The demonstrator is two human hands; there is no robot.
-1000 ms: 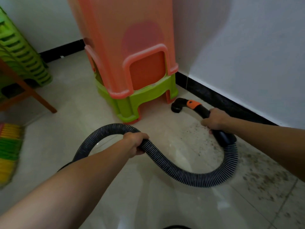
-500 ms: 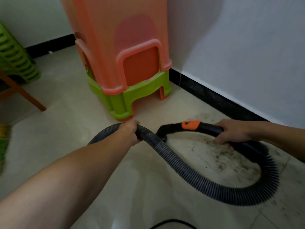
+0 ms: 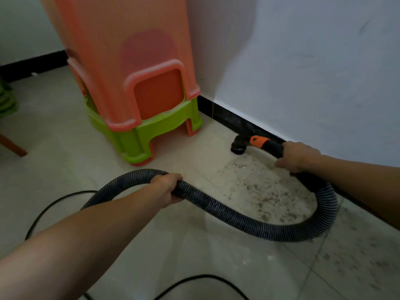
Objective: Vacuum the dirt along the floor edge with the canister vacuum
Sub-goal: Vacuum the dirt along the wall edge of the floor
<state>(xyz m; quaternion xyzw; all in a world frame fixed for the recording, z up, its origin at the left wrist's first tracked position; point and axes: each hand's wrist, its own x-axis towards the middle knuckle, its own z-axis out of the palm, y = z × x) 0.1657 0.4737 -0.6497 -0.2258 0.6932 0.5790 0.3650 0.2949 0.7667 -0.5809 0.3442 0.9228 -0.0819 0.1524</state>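
Note:
My right hand grips the black handle of the vacuum wand, just behind its orange collar. The black nozzle points down onto the floor beside the black skirting board. From the handle a ribbed dark hose loops right, then back across the tiles to my left hand, which is closed around it. Brown dirt is scattered over the pale tiles inside the loop and along the wall. The canister itself is out of sight.
A stack of orange and green plastic stools stands in the corner, left of the nozzle. A thin black power cord curves over the floor at lower left and along the bottom. A wooden leg and green stools sit at the far left.
The nozzle has swung from the open floor near my left hand back to the skirting board. My right hand moved toward the wall with it. The left hand still holds the hose.

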